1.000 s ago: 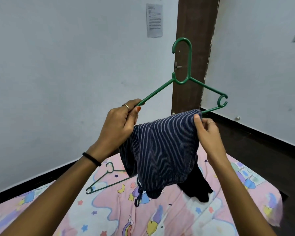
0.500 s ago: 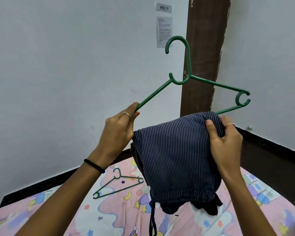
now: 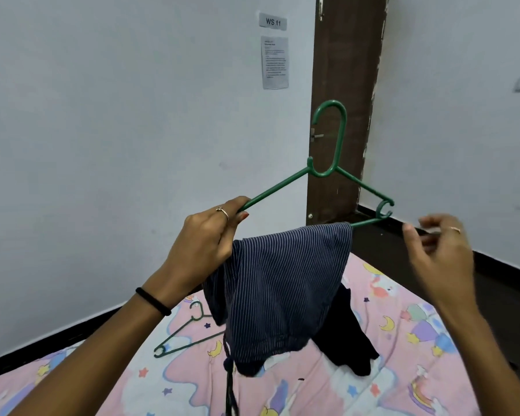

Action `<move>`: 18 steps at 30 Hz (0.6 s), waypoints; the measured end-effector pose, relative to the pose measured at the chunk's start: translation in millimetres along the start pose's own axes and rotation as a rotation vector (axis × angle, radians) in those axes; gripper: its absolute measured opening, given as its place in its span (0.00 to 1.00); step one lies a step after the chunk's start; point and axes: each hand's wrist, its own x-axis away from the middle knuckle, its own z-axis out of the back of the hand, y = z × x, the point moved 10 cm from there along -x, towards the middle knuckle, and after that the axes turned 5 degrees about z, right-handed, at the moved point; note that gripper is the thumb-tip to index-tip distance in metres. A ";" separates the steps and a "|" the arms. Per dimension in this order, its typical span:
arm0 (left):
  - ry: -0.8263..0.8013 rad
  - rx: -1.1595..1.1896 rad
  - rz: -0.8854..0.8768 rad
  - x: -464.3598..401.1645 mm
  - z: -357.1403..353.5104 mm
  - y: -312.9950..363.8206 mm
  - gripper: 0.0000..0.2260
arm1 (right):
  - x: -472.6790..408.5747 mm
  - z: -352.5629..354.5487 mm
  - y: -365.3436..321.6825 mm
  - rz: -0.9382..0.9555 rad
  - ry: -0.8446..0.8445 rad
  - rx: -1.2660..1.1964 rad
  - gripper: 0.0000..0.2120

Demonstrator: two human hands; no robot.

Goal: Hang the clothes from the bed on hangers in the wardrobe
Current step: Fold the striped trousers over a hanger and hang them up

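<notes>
Your left hand (image 3: 204,247) holds the thin green plastic hanger (image 3: 327,172) by its left end. The striped dark blue shorts (image 3: 282,289) hang over its bottom bar, above the bed. Your right hand (image 3: 442,256) is open, holding nothing, just right of the hanger's free end.

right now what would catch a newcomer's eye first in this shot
The green hanger held up mid-frame against the white wall, with striped navy shorts draped over its lower bar; the left hand grips its left end. The right hand hovers blurred beside it, off the cloth. Below lies a pink cartoon bedsheet with a second green hanger and a dark garment on it.
</notes>
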 end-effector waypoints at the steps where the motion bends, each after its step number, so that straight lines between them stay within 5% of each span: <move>1: -0.004 0.011 -0.004 2.4 1.3 3.6 0.13 | -4.3 -4.0 -5.7 0.034 -0.043 0.029 0.13; 5: -0.012 0.065 0.006 15.0 14.9 14.3 0.15 | -2.6 -15.3 -28.3 0.136 -0.191 0.218 0.23; 12: -0.048 0.257 -0.049 55.4 53.9 42.3 0.14 | 52.2 55.0 -68.7 0.174 -0.003 0.368 0.12; 18: -0.086 0.427 -0.115 79.7 65.1 91.7 0.11 | 112.5 149.7 -91.7 0.192 -0.001 0.549 0.08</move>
